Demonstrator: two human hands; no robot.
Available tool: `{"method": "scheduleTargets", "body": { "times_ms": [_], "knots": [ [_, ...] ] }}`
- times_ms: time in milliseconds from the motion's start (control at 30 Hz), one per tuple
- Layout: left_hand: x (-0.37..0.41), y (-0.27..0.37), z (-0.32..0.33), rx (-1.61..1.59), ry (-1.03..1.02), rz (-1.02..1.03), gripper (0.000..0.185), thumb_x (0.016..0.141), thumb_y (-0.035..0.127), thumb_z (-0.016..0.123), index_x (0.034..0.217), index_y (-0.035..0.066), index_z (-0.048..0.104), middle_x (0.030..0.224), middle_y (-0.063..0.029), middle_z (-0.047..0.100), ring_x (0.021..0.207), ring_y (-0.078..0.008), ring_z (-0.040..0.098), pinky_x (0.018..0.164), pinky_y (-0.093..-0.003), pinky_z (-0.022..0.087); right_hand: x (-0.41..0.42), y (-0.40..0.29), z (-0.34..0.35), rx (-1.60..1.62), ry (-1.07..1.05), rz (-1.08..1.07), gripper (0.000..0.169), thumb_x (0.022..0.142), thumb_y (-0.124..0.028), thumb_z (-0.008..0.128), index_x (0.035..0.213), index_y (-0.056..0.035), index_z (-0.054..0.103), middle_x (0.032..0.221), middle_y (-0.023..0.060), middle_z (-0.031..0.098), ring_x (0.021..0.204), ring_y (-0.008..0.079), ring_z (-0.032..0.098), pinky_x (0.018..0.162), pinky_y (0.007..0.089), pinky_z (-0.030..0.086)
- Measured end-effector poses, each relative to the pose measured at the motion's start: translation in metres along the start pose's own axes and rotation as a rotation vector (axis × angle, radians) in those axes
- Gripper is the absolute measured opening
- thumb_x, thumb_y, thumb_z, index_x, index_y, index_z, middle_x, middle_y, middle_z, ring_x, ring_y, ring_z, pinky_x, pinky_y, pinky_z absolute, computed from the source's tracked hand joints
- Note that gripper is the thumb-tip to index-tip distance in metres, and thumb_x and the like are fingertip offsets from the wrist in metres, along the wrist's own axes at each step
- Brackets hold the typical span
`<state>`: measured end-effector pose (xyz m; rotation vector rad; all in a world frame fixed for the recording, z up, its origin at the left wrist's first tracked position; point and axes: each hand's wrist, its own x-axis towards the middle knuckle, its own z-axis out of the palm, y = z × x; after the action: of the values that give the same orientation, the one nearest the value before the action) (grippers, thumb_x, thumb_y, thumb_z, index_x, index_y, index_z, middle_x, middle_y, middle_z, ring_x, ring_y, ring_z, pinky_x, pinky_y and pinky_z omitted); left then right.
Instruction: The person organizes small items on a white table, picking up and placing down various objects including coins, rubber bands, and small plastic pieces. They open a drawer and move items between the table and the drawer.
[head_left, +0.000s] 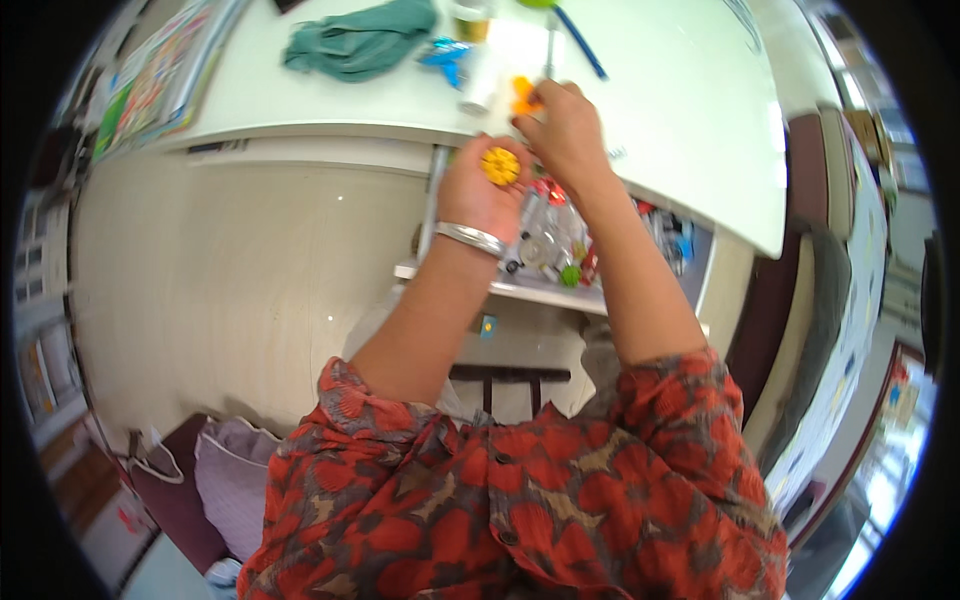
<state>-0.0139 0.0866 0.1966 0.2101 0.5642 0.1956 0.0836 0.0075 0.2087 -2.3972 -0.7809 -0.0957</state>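
A round yellow flower-shaped piece (500, 166) rests in the upturned palm of my left hand (484, 187), just off the table's front edge. My right hand (566, 131) is over the white table (675, 135), its thumb and fingers at a small orange piece (523, 96); blur hides whether they grip it. Left of that piece lies a white cylinder (484, 79), with a shiny blue piece (448, 58) beside it. A dark blue pen-like stick (581, 43) lies beyond my right hand.
Below my hands an open drawer (555, 294) holds clear plastic items, a green ball-like piece (570, 276) and other small things. A green cloth (360, 41) lies on the table, books (161, 71) at its left end. A cushioned sofa (795, 300) stands at right.
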Motion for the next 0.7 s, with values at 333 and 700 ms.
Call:
{"method": "scheduleTargets", "body": {
  "times_ms": [333, 700],
  "knots": [
    [-0.008, 0.002, 0.010, 0.213, 0.131, -0.025, 0.025, 0.090, 0.018, 0.038, 0.093, -0.004, 0.049, 0.091, -0.0162, 0.055, 0.083, -0.0250, 0.054, 0.074, -0.0343, 0.046, -0.010, 0.005, 0.010, -0.034, 0.112, -0.020, 0.016, 0.067, -0.003, 0.059, 0.083, -0.0012, 0.055, 0.087, 0.0180, 0.053, 0.070, 0.0330, 0.060, 0.060, 0.0366, 0.050],
    [-0.015, -0.029, 0.004, 0.481, -0.040, -0.364, 0.030, 0.091, 0.023, 0.039, 0.102, -0.002, 0.049, 0.095, -0.0121, 0.055, 0.085, -0.0208, 0.049, 0.081, -0.0328, 0.041, -0.121, 0.004, -0.044, -0.024, -0.008, -0.015, 0.021, 0.063, -0.001, 0.062, 0.083, -0.0026, 0.054, 0.084, 0.0113, 0.052, 0.067, 0.0271, 0.060, 0.054, 0.0331, 0.049]
  ]
}}
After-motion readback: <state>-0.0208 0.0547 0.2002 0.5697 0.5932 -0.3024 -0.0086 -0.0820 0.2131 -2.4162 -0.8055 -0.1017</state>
